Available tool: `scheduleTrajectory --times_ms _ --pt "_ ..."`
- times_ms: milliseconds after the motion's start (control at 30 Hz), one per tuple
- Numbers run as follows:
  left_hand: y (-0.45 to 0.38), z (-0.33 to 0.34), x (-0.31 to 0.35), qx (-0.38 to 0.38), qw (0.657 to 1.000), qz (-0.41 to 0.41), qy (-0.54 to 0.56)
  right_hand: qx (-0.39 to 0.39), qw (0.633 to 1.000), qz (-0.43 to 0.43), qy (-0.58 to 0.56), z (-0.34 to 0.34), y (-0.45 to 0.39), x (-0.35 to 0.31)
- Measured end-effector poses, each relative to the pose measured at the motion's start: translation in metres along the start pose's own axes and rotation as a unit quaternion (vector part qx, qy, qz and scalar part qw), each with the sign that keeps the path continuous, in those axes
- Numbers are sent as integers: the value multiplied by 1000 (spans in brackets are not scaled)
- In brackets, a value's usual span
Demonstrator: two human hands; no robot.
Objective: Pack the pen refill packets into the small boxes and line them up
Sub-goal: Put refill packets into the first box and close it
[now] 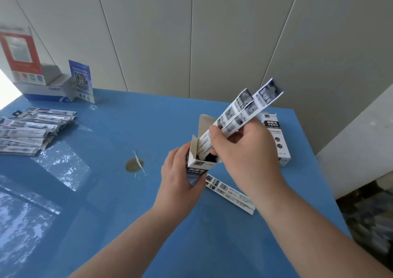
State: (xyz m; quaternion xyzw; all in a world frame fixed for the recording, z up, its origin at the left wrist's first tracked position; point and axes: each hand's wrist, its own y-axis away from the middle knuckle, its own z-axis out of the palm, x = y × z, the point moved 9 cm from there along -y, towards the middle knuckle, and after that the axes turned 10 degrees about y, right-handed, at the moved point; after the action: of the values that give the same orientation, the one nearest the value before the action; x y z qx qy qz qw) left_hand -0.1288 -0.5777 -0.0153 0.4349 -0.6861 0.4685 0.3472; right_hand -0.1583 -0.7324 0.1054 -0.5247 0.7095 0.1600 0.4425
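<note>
My left hand (177, 174) grips a small black-and-white box (196, 166) held upright above the blue table, its top flaps open. My right hand (244, 150) pinches a bundle of pen refill packets (244, 109); their lower ends sit inside the box mouth and their upper ends stick up to the right. Two more packets (230, 194) lie on the table just below my right wrist. A closed box of the same kind (278, 141) lies behind my right hand. A pile of several loose packets (32, 132) rests at the table's left edge.
A blue table (106, 192) with a glossy top carries a round brown mark (134, 165) near its middle. At the back left stand a white-and-blue carton (46, 91), a red sign (20, 58) and a blue QR-code card (81, 80). The table's right edge drops to a dark floor.
</note>
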Motion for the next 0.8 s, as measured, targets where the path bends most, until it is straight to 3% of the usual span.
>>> scheduleTrajectory --times_ms 133,267,467,700,800 --pt "-1 0 4 0 1000 6 -5 -7 997 -23 69 9 0 -7" --pt "0 1 6 -2 1000 11 -3 -87 989 -28 120 17 -2 -8" --pt "-1 0 3 6 1000 4 0 -44 993 -52 100 -2 -5 -15" --pt "-1 0 7 4 1000 7 -1 -119 976 -34 179 23 1 -4" --pt "-1 1 6 5 1000 5 -1 -98 984 -31 147 11 0 -11"
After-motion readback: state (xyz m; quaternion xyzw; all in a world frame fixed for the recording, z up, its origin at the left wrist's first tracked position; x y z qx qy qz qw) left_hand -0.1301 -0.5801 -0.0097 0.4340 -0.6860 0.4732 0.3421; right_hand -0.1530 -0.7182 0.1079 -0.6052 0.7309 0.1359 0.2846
